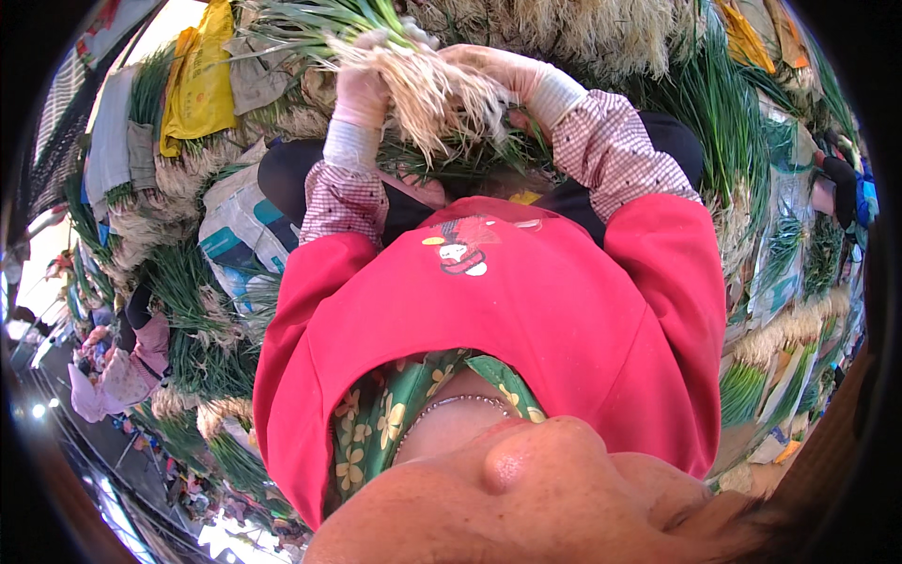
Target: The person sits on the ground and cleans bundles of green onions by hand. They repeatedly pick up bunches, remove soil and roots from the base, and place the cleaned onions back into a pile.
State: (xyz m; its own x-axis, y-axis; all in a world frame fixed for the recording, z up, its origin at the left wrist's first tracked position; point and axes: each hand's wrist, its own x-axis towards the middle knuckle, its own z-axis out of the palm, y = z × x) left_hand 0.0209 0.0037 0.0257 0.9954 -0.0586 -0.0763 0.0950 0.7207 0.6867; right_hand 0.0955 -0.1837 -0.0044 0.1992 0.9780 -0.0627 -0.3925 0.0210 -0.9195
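Observation:
My left hand (363, 92), in a thin pale glove, is closed around a bunch of green onions (440, 92). Long pale roots hang from the bunch towards my lap, and the green leaves spread to the upper left. At the right side of the bunch is my right hand (504, 70), also gloved, reaching in against the roots. Its fingertips are partly hidden behind them, so its grip is unclear. Loose green leaves and trimmings (465, 158) lie below the bunch, between my knees.
A deep pile of green onions (564, 32) lies ahead, roots towards me. More onions (726, 120) are heaped at right. A yellow sack (201, 81) drapes over bundles at upper left. Beside my left knee is a printed woven sack (243, 218). Another person's pink sleeve (151, 342) shows at far left.

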